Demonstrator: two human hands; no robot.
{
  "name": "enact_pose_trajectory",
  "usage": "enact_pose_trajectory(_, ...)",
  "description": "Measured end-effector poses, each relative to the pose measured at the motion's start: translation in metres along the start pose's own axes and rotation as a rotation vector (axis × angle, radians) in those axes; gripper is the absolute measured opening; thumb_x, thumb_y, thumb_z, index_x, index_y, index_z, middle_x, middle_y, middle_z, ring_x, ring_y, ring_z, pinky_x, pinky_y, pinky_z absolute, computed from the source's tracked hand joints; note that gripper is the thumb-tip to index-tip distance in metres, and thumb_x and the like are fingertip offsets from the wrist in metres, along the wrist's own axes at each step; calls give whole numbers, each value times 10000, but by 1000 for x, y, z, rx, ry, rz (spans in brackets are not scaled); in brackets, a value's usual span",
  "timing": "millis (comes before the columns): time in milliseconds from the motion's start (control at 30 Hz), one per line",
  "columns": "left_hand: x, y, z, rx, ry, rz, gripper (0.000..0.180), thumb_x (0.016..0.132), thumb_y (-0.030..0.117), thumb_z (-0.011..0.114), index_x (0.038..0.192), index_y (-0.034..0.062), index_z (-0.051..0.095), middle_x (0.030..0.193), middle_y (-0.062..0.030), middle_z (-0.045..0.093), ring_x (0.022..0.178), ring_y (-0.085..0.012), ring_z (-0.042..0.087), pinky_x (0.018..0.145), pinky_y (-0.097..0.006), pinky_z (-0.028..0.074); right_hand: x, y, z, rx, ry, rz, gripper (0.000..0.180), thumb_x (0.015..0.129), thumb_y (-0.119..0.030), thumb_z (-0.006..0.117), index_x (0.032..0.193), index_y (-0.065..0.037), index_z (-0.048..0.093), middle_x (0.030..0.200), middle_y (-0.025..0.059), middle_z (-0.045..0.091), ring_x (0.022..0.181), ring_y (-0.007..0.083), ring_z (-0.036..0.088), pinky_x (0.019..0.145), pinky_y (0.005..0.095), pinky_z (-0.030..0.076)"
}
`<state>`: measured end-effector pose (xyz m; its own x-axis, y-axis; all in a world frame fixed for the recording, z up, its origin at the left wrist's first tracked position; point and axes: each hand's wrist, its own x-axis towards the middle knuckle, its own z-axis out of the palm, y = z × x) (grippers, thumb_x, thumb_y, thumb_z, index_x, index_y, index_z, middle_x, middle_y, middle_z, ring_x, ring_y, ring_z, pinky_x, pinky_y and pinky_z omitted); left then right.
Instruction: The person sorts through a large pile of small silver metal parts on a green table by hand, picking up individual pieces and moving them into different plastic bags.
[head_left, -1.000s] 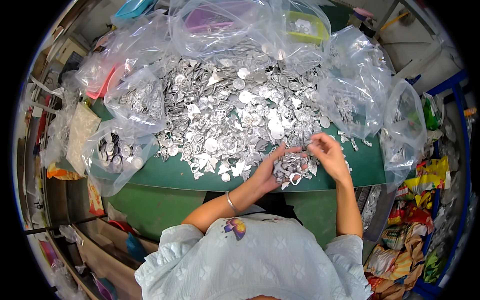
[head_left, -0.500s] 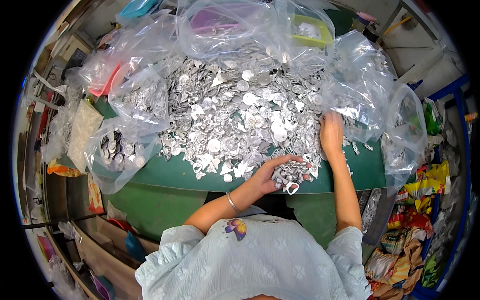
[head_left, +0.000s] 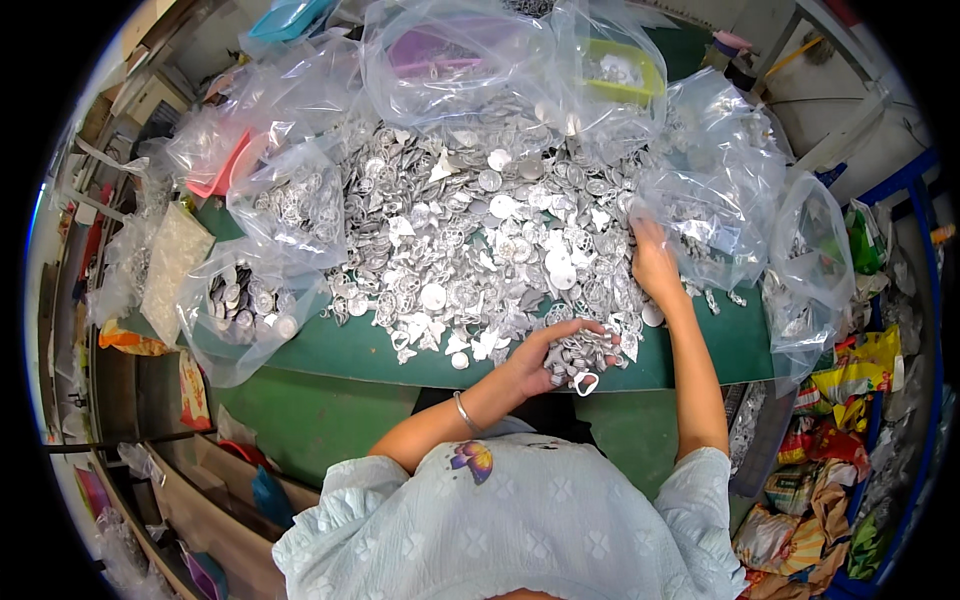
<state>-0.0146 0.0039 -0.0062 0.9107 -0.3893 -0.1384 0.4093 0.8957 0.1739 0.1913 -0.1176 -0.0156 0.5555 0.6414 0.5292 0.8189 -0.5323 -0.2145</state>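
Observation:
A broad heap of small silver-grey metal pieces covers the middle of the green table; flat discs, openwork rings and leaf-like shapes show among them. Cupped at the table's near edge, my left hand holds a handful of small metal pieces, and a pale ring-shaped piece hangs at its lower side. My right hand reaches to the right margin of the heap, beside a clear plastic bag of metal pieces. Its fingertips are blurred among the pieces, so any grip is unclear.
Clear bags with metal pieces lie at the left. Purple and yellow-green trays under plastic stand at the back, a red tray at back left. A blue frame rack with colourful bags stands right.
My right hand has shifted slightly left at the heap's right margin. My left hand stays nearly in place with its handful. The view has moved a little.

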Motion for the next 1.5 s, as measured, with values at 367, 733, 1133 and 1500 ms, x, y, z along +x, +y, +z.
enact_pose_trajectory(367, -3, -3, 3, 35, 45, 5, 329, 872, 294, 466, 1051, 27, 536, 1197, -203, 474, 1008, -331, 535, 635, -393, 502, 2, 1, -10, -181, -144, -51, 310, 684, 36, 488, 990, 5, 520, 912, 160, 531, 902, 326, 509, 761, 391, 404)
enact_pose_trajectory(733, -6, -2, 7, 38, 99, 18, 302, 873, 279, 470, 1034, 30, 530, 1182, -200, 490, 986, -319, 551, 617, -380, 493, -33, -7, -51, 365, -285, 481, 97, 806, -12, 451, 886, 21, 494, 747, 133, 550, 611, 254, 529, 523, 335, 420)
enact_pose_trajectory(1133, -7, -5, 3, -6, 144, 20, 304, 873, 271, 469, 1036, 18, 515, 1168, -202, 496, 972, -321, 555, 641, -394, 510, -11, 49, -106, 713, -88, 840, 230, 863, -122, 460, 1069, -30, 499, 670, 24, 536, 485, 71, 448, 405, 205, 335)
enact_pose_trajectory(1500, -12, -6, -3, -88, 220, 54, 310, 867, 309, 474, 1034, 57, 543, 1191, -222, 476, 1016, -362, 522, 626, -412, 507, -49, 16, -122, 508, -335, 554, 181, 761, -51, 600, 926, 25, 603, 761, 113, 608, 675, 201, 583, 630, 271, 447)
